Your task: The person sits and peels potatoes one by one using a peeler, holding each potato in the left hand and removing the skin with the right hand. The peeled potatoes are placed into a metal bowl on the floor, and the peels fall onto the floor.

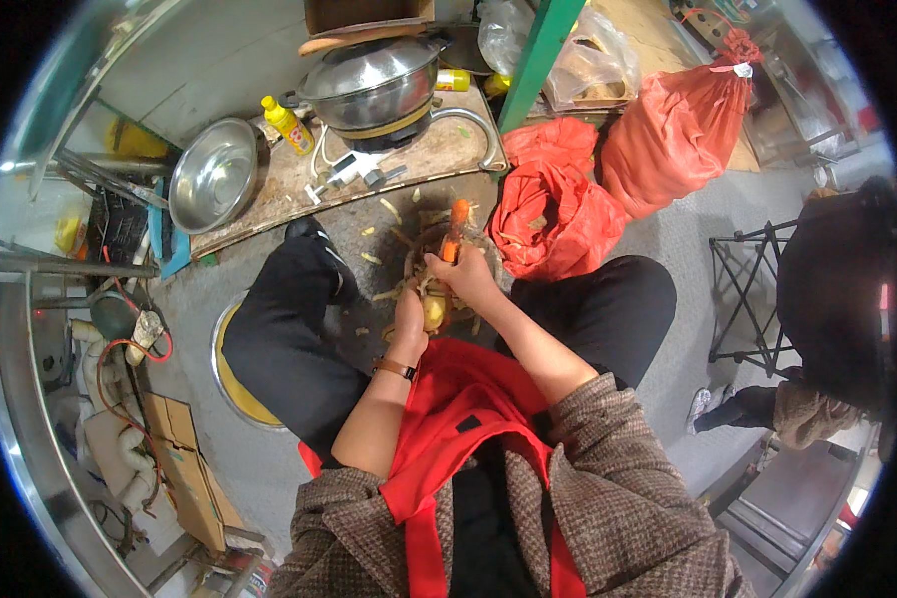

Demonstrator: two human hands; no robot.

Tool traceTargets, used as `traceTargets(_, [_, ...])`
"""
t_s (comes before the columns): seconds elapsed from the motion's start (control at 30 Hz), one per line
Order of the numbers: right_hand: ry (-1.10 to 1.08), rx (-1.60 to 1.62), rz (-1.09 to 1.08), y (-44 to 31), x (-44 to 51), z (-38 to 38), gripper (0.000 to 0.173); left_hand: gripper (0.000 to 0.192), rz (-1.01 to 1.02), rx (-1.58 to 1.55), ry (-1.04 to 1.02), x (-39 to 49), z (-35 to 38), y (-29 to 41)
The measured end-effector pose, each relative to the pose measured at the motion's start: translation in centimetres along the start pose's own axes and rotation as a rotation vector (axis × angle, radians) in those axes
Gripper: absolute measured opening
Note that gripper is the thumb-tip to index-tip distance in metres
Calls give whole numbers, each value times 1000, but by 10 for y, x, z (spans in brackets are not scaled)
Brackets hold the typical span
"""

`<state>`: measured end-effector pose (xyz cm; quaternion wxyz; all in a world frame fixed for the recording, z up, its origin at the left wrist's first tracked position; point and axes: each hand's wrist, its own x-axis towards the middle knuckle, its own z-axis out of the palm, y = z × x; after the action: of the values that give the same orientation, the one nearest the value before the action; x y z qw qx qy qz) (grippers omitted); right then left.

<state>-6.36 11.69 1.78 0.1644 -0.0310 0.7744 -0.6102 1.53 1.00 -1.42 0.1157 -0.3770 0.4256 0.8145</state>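
Between the knees, my left hand [410, 318] is closed on a pale yellow peeled potato [434, 310]. My right hand [467, 275] grips a peeler with an orange handle [452, 243], held just above the potato; its blade cannot be made out. Below both hands stands a round container [491, 258] with peelings in and around it. Strips of peel [391, 211] lie scattered on the grey floor. Beyond the container, to the right, an open red woven sack [560, 217] rests on the floor.
A low board [269, 202] ahead bears a steel basin [214, 176], a lidded metal pot [374, 86] and a yellow bottle [288, 125]. A full red sack [676, 142] stands right of a green post [542, 60]. Another person's leg [740, 410] shows at right, near a folding stand [755, 299].
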Motion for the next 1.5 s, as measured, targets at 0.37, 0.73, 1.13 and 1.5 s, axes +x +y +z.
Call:
traceTargets(0.37, [286, -36, -101, -9, -2, -1, 20, 28, 33, -44, -27, -4, 7, -10])
traceTargets(0.73, [218, -633, -22, 48, 24, -17, 37, 48, 40, -124, -364, -19, 9, 8])
traceTargets(1.13, [285, -117, -95, 9, -8, 7, 27, 37, -251, -336, -293, -14, 5, -3])
traceTargets(1.5, [419, -632, -170, 44, 18, -18, 21, 46, -86, -60, -280, -16, 8, 6])
